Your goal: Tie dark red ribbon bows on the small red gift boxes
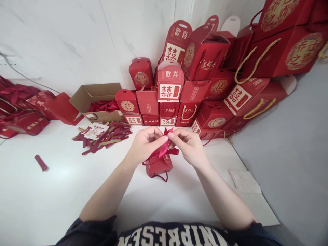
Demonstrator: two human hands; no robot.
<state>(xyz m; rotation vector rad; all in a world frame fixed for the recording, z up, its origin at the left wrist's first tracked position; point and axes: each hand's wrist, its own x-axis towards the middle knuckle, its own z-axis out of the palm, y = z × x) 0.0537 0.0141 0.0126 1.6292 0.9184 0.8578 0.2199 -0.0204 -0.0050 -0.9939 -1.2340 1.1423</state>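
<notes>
A small red gift box (159,166) with a dark red cord handle stands on the white table in front of me. Just above it, a shiny red ribbon (164,150) is pinched between the thumbs and fingertips of both hands. My left hand (151,141) closes on the ribbon from the left. From the right, my right hand (188,143) grips it close to the left thumb. One forked ribbon end points up between the hands, and another strip sticks out to the right over the box. The fingers hide part of the ribbon and the box top.
Red boxes (171,82) are stacked along the wall, with more at the right. A brown carton (99,116) of red ribbon stands back left, behind a pile of dark red strips (110,136). A dark red tube-like piece (41,163) lies left; white paper (244,181) lies right.
</notes>
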